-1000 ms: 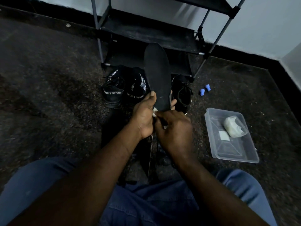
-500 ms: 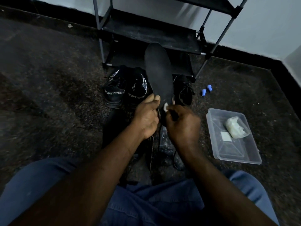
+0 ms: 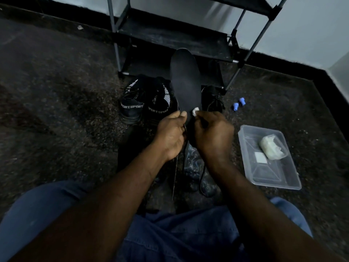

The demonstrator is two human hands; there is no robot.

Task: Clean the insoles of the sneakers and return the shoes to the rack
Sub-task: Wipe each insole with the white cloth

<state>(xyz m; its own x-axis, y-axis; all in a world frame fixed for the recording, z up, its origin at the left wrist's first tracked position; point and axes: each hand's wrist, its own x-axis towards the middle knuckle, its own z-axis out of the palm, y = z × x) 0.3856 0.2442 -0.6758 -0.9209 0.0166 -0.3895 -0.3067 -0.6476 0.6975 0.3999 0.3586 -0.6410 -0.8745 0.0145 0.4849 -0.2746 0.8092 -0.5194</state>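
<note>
Both forearms reach up from the bottom of the frame over blue denim-clad legs (image 3: 179, 233), meeting at centre. Left hand (image 3: 170, 133) is curled, thumb and fingers pinching the lower left edge of a black insole (image 3: 186, 82); back of the hand faces the camera. Right hand (image 3: 213, 133) is closed in a loose fist just beside it, fingertips clamped on a small white wad (image 3: 195, 111), probably a wipe or cotton, too small to tell, pressed against the insole's lower right edge. Insole stands upright, toe end up, centre of frame, in front of the rack.

Black shoe rack (image 3: 175, 36) with grey poles sits top centre against the pale wall (image 3: 302, 21). Dark speckled floor (image 3: 56, 91) fills the rest, with a black skirting strip along the wall.

Clear plastic tub (image 3: 279, 176) lies on the floor at right of centre; inside are a whitish wrapped bundle (image 3: 271, 149) and a small white square (image 3: 260, 157).

Pair of black sneakers (image 3: 145, 104) with white "SPORT" lettering sits left of the insole, heels toward the camera. Another black sneaker (image 3: 214, 100) with loose laces is right of the insole. Dark items lie under the hands, unclear. Two small blue caps (image 3: 238, 104) lie on the floor right of that sneaker.
</note>
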